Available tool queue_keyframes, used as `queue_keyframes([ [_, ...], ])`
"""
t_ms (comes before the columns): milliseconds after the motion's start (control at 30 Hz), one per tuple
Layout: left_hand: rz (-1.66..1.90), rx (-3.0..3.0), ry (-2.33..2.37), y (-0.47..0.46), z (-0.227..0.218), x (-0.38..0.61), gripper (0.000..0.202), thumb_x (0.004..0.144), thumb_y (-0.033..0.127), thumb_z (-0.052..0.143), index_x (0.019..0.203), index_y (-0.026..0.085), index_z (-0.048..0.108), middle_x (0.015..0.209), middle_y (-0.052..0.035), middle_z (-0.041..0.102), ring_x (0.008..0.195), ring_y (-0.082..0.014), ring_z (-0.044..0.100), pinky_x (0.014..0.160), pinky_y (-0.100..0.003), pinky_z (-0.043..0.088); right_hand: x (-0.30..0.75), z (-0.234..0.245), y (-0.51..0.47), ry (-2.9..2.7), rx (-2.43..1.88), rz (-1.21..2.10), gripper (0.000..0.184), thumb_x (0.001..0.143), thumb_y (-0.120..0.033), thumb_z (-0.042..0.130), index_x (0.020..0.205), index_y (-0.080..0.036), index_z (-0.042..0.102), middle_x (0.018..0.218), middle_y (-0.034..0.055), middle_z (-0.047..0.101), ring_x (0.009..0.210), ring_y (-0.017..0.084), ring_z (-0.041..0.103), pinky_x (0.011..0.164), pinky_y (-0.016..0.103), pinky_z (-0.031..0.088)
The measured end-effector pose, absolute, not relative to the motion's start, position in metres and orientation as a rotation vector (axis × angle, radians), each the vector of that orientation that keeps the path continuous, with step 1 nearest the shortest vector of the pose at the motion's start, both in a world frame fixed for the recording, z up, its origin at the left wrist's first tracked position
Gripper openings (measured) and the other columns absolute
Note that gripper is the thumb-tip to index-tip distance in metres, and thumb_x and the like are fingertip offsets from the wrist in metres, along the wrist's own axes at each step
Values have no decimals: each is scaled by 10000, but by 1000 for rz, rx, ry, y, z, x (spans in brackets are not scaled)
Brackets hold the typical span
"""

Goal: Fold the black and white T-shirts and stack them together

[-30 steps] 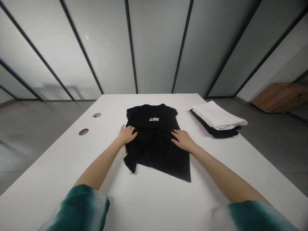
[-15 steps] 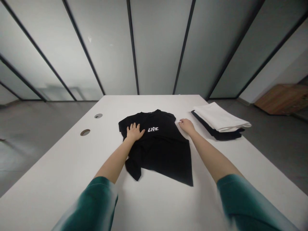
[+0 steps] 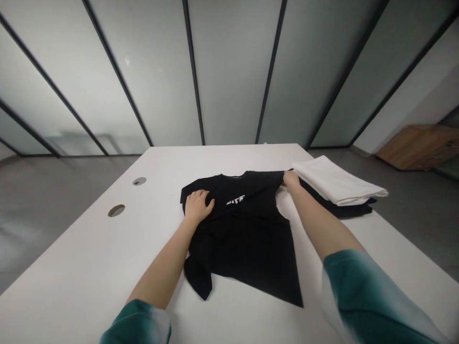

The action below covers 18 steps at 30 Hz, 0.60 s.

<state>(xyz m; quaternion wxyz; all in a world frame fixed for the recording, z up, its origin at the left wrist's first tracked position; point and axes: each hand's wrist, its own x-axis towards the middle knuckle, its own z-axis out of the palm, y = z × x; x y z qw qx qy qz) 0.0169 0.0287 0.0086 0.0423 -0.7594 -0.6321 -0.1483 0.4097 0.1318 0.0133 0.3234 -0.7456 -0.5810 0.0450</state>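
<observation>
A black T-shirt [image 3: 251, 243] with white lettering on its chest lies spread on the table, collar at the far side. Its lower left part is bunched and folded over. My left hand [image 3: 197, 205] rests on the shirt's left chest, palm down, thumb apart from the slightly bent fingers. At the far right, my right hand [image 3: 291, 180] is closed on the shirt's right sleeve, which is drawn out taut to the side. Creases run across the chest, and the lettering is partly folded. The fingertips of my right hand are mostly hidden.
Right of the shirt, a folded white cloth [image 3: 337, 179] lies on folded dark cloth [image 3: 353, 210], close to my right forearm. The white table [image 3: 82, 267] has two round holes near its left edge. Behind it stands a frosted glass wall [image 3: 229, 71].
My right hand has taken hold of the right sleeve and pulled it outward to the right. The chest lettering has creased. My left hand stays on the shirt, its fingers drawn closer together.
</observation>
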Motion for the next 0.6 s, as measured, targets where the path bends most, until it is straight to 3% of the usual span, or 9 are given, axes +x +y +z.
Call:
queue_keyframes([
  [67, -343, -2370, -1966, 31, 8, 14, 521, 935, 532, 428, 1295, 206, 617, 1398, -106, 579, 1300, -289, 501, 1117, -442, 357, 421, 23, 132, -1429, -2010, 148, 305, 1001, -322, 453, 1204, -156, 608, 1210, 128, 628, 1089, 244, 602, 945, 412, 496],
  [167, -172, -2428, -2045, 33, 5, 7, 612, 937, 587, 389, 1399, 212, 532, 1532, -102, 439, 1418, -299, 375, 1174, -475, 266, 429, 34, 132, -1345, -2011, 213, 357, 976, -272, 365, 1207, -141, 604, 1189, 140, 653, 1132, 259, 581, 970, 370, 458],
  [300, -98, -2456, -2116, 40, 5, 1, 632, 965, 573, 310, 1475, 224, 437, 1595, -85, 331, 1474, -291, 279, 1188, -496, 230, 428, 35, 120, -1444, -2185, 329, 447, 861, -272, 511, 1277, -123, 573, 1207, 165, 651, 1109, 289, 592, 946, 378, 449],
  [433, 25, -2476, -2162, 58, 13, -1, 657, 973, 572, 249, 1495, 203, 403, 1602, -105, 308, 1474, -299, 278, 1164, -524, 266, 407, 26, 92, -1702, -2241, -11, 524, 851, -302, 536, 1326, -82, 543, 1293, 228, 580, 1190, 362, 526, 981, 453, 401],
  [600, 162, -2506, -2064, 80, 17, -11, 679, 970, 567, 247, 1531, 196, 337, 1618, -117, 265, 1491, -294, 235, 1182, -521, 214, 357, 8, 55, -1976, -1948, -197, 416, 939, -408, 412, 1157, -152, 656, 1210, 181, 625, 1173, 353, 499, 1002, 490, 374],
])
